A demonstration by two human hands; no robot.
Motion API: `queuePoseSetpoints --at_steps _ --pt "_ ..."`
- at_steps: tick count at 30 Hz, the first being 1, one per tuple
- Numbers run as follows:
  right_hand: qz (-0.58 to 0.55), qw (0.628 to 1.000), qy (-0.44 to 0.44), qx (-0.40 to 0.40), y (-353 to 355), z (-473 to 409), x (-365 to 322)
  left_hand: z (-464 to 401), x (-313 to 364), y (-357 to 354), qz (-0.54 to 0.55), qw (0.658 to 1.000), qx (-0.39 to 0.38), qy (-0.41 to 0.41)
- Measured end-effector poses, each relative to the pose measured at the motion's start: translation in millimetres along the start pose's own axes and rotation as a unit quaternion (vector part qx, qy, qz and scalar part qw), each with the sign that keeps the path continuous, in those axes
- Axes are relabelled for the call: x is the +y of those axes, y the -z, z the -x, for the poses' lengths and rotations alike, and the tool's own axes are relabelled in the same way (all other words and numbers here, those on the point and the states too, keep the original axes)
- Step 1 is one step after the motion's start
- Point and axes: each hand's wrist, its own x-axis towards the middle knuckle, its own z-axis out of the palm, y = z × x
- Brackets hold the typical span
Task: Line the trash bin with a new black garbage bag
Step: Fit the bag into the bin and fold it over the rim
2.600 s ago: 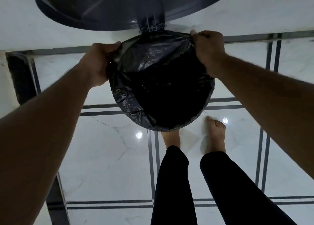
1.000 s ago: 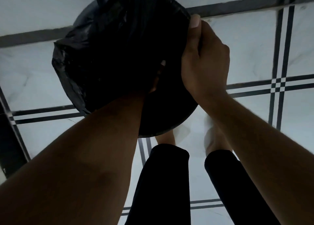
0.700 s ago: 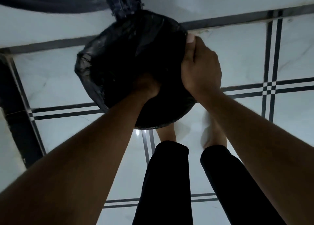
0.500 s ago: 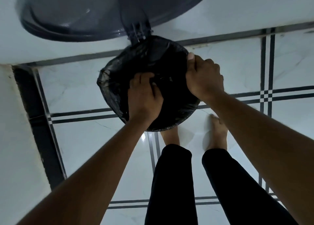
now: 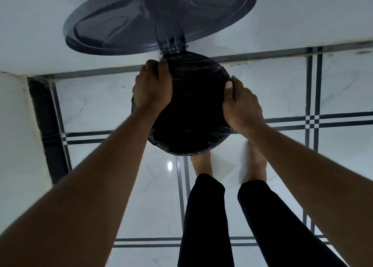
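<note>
I look straight down into a round trash bin covered by a black garbage bag point(image 5: 193, 109), whose glossy edge is folded over the rim. The grey hinged lid point(image 5: 159, 18) stands open against the white wall behind it. My left hand point(image 5: 152, 89) presses on the bag at the far-left rim, fingers curled over the edge. My right hand point(image 5: 241, 103) grips the bag at the right rim, thumb on the inner side. The bin's body is hidden under the bag.
The bin stands on a white marble floor point(image 5: 96, 105) with dark stripes, close to the white wall point(image 5: 40, 34). A dark strip point(image 5: 48, 125) runs along a white surface at the left. My bare feet point(image 5: 255, 163) and black trouser legs are just in front of the bin.
My left hand came out of the middle of the bag and moved to the far-left rim. My right hand stayed on the right rim. The view shifted, so the open lid shows fully.
</note>
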Motion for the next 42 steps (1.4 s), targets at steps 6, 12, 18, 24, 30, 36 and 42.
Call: queuePoseSetpoints --at_steps 6,12,18,24,30,36,42 --pt "-0.061 0.998 -0.029 -0.015 0.6 -9.3 2.7 -53.5 -19.0 27.4 0.255 0.937 -0.097 0.22" --pt "-0.132 0.99 -0.055 -0.002 12.1 -0.2 4.3 -41.1 -54.8 52.0 0.345 0.897 -0.03 0.275" --pt "-0.175 0.983 -0.012 0.049 18.0 0.8 -12.6 10.3 -58.0 45.4 0.265 0.936 0.072 0.218" --pt "-0.176 0.984 -0.023 -0.014 17.4 -27.3 -51.8 20.9 -57.0 32.3 0.402 0.84 -0.135 0.337" --pt "-0.127 0.99 -0.063 -0.02 22.7 -30.1 -52.8 12.9 -74.4 36.5 0.418 0.835 -0.152 0.323" --pt "-0.178 0.967 -0.165 0.077 22.0 5.9 -29.1 33.2 -87.2 40.5 0.398 0.827 -0.035 0.395" --pt "-0.327 0.887 -0.327 -0.001 10.9 40.8 -19.5 96.5 -80.2 33.0 0.473 0.721 -0.131 0.49"
